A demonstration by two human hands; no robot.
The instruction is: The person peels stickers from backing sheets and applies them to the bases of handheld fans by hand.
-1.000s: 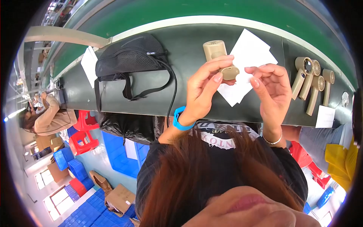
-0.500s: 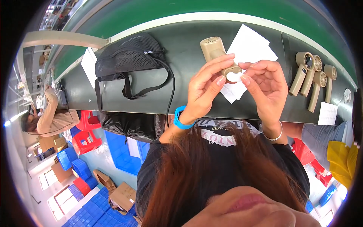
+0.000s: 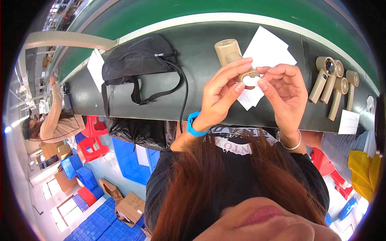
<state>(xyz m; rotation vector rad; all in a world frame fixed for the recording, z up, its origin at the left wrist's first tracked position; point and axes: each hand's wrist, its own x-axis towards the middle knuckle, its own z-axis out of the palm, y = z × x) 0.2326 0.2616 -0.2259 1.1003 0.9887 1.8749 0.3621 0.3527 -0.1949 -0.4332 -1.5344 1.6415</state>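
Observation:
My left hand (image 3: 219, 94), with a blue band on its wrist, grips a beige hand-held fan (image 3: 229, 54) by the lower end of its handle. The fan's round head points away from me over the dark table (image 3: 193, 52). My right hand (image 3: 283, 94), with a thin bangle on its wrist, pinches a small white round piece (image 3: 252, 81) at the base of the handle with thumb and forefinger. The fingertips of both hands meet there. White paper sheets (image 3: 267, 50) lie on the table under the hands.
Several beige fans (image 3: 331, 82) lie in a row at the right, with a small white card (image 3: 349, 121) near them. A black mesh bag (image 3: 136, 60) and a white sheet (image 3: 95, 68) lie at the left. Another person (image 3: 56, 120) works far left; red stools (image 3: 90, 140) stand below.
My right hand has moved left from beside the fan and closed on the white piece at the handle's base. My left hand has kept hold of the fan.

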